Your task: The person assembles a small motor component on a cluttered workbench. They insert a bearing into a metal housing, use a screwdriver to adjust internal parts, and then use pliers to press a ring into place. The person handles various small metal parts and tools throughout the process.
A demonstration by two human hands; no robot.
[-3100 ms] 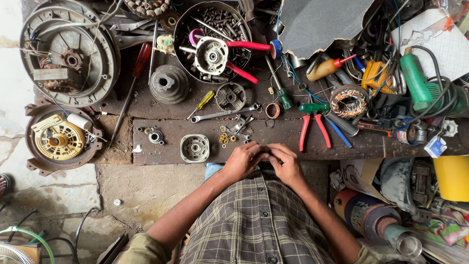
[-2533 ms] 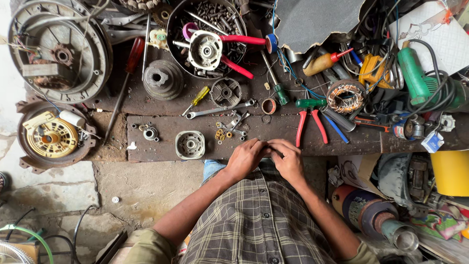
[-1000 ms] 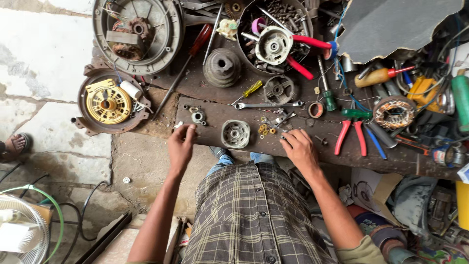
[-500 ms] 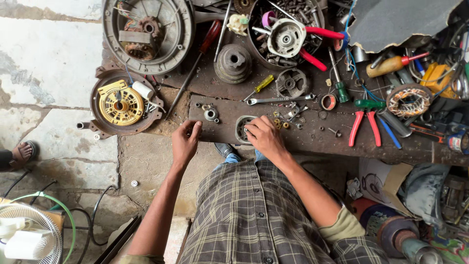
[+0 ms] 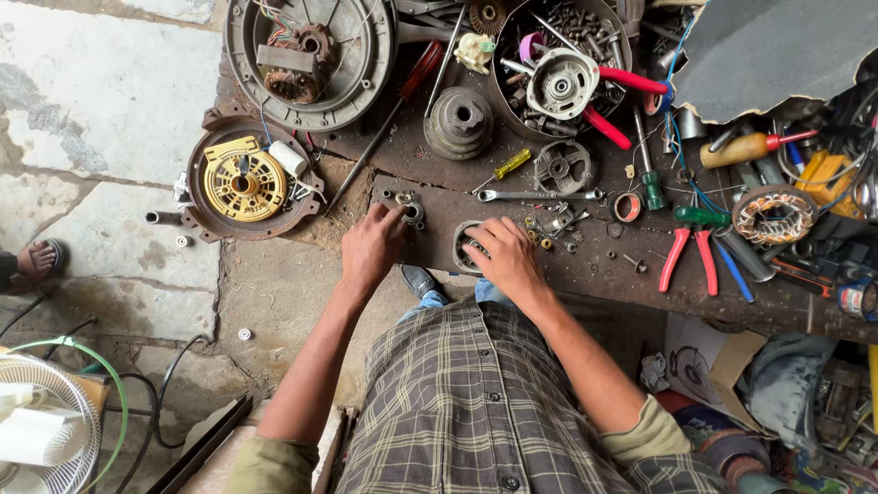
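— What sort of place is this?

— A small repair workshop for electric motors and fans, set up at floor level.

— What shows it?

— A low, oily wooden bench (image 5: 585, 284) crowded with hand tools: red-handled pliers (image 5: 688, 247), a spanner (image 5: 535, 195), screwdrivers. A copper-wound stator (image 5: 774, 213) lies at the right, a round motor housing (image 5: 311, 55) at the far left, a white fan (image 5: 46, 430) near left.

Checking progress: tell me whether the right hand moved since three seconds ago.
Yes. The right hand moved leftward along the bench, from near the red pliers onto the round metal part.
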